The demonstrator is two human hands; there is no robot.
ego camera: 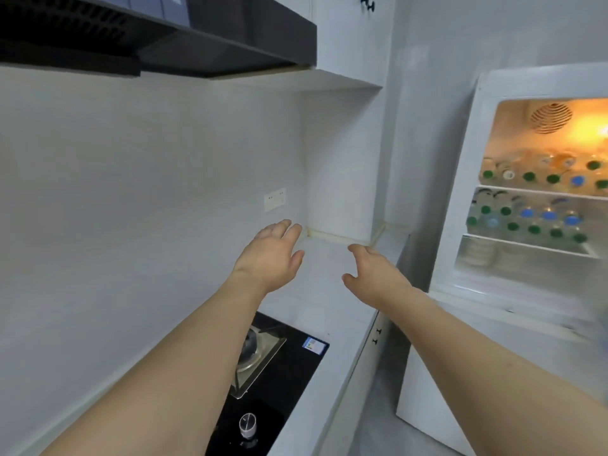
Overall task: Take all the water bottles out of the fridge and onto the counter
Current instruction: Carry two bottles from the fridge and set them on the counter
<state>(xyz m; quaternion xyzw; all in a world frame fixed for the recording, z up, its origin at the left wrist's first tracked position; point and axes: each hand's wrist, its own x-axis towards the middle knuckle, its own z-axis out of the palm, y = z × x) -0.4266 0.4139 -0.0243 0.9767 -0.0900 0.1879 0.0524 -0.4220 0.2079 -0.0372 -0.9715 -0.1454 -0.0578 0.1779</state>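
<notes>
Both bare hands reach out over the white desk, empty. The left hand has its fingers spread loosely and extended toward the back corner of the desk, holding nothing. The right hand is likewise open, its fingers slightly curled and its thumb apart from them — nothing in its grip either.

The water bottles are all off to the right of the right fingers and higher, lying packed on two shelves inside the open fridge, their green and blue caps facing outward. A warm light glows at the top of the fridge interior above them. None of them is near either hand.

Below and nearer than the left fingers — under the left forearm — sits a black gas hob with a burner and a round knob. A dark range hood hangs above the hob, up and left of the fingers.
</notes>
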